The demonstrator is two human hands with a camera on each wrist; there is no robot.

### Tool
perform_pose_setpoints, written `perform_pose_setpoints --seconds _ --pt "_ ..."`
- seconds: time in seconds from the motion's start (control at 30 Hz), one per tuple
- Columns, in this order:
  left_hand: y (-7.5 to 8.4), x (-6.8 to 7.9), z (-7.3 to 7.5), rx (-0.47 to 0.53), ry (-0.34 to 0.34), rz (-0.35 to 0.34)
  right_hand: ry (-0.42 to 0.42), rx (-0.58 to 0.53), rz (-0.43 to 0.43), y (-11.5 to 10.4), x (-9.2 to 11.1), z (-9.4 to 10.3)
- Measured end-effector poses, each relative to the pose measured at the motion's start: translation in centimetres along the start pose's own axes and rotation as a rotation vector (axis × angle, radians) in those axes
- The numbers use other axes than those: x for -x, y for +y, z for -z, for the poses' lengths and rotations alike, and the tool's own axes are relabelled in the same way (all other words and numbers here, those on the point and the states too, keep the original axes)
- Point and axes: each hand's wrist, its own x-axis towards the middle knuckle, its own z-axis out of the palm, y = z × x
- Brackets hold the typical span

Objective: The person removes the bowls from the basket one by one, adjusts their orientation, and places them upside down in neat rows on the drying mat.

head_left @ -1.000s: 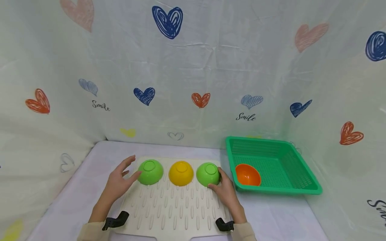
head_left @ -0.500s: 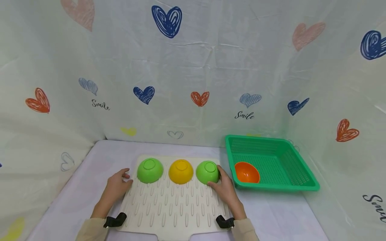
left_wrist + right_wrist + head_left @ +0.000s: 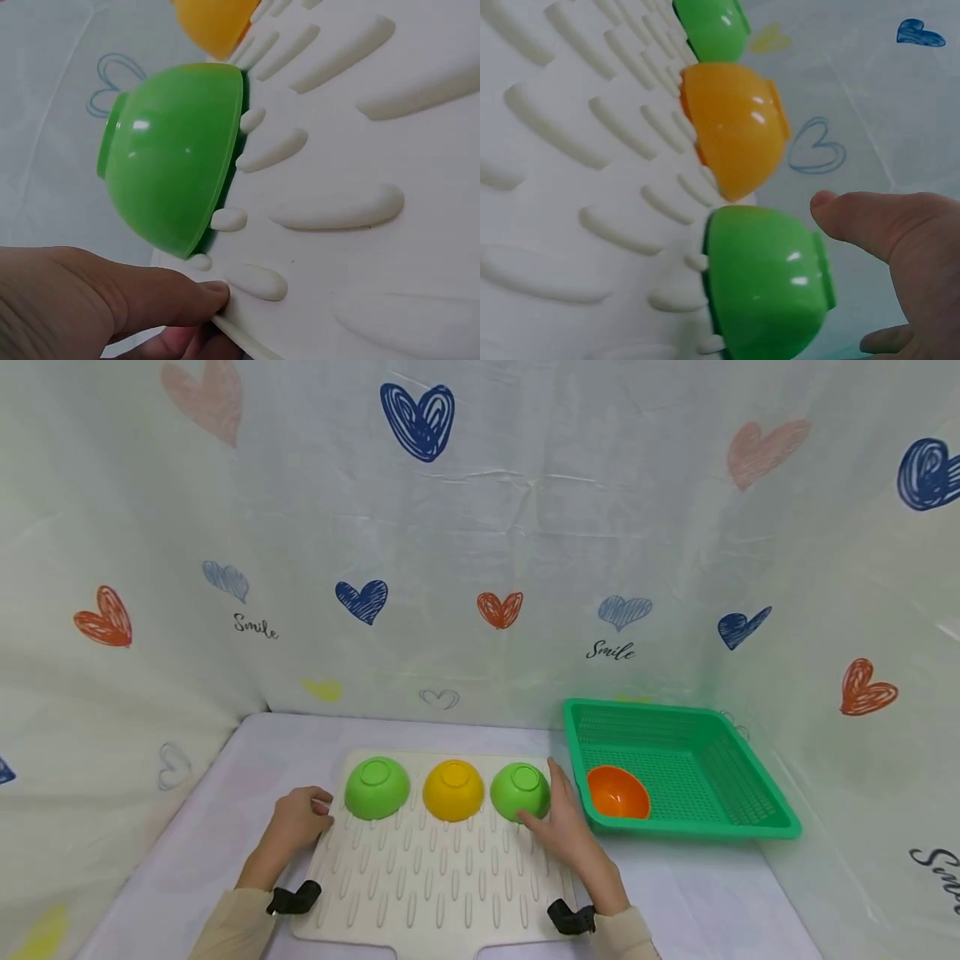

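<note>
Three upside-down bowls stand in a row along the far side of a white ridged board (image 3: 442, 893): a green bowl (image 3: 377, 787) on the left, a yellow bowl (image 3: 453, 790) in the middle and another green bowl (image 3: 520, 792) on the right. My left hand (image 3: 297, 821) pinches the board's left edge, thumb (image 3: 202, 296) on top and fingers curled below, just short of the left green bowl. Beside the right green bowl is my right hand (image 3: 567, 827), thumb and fingers spread; in the right wrist view its thumb (image 3: 855, 217) is apart from the bowl.
To the right of the board stands a green plastic basket (image 3: 697, 831) with an orange bowl (image 3: 618, 792) inside, near its front left corner. A white cloth (image 3: 690, 893) covers the table. Behind it hangs a curtain (image 3: 525, 527) printed with hearts.
My left hand has drawn back from the left green bowl and taken hold of the board's left edge. The right hand's fingers have spread and come off the right green bowl.
</note>
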Motion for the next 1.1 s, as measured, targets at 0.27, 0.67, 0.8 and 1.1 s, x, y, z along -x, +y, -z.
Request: perform_pose_setpoints --seconds 0.27,0.67,0.8,1.1 --pt "0.1 -0.3 0.2 0.014 -0.035 0.077 -0.088 -0.178 0.110 -3.0 -0.5 5.8" --pt "0.0 0.0 0.7 0.005 -0.044 0.023 -0.057 -0.105 0.171 -3.7 -3.7 15.2" --pt "0.2 0.0 0.8 0.004 -0.049 0.033 -0.081 -0.138 0.132 -2.2 -5.0 16.4" --pt "0.2 -0.1 0.5 -0.004 -0.036 0.038 -0.172 -0.098 0.004 1.9 -7.1 17.5"
